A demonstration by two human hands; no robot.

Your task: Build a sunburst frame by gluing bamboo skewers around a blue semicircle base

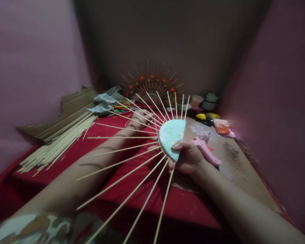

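A pale blue, flower-patterned half-disc (170,134) is held up over the table by my right hand (190,156). The thumb presses on its face and the fingers wrap behind its lower end. Thin wooden sticks (119,180) fan out from its curved edge like rays. Behind these sticks, my left hand (143,116) reaches far over the tabletop with its fingers curled together. Whatever lies between those fingers is too small and too covered to make out. Scissors with red handles (119,110) lie just left of that hand.
Loose sticks (58,145) lie on cardboard (73,108) at the left, beside a crumpled plastic bag (106,98). A decorated stick fan (152,81) stands at the back. On the right, a pink glue gun (207,152) rests on a brown board (244,176), near small packets (221,127).
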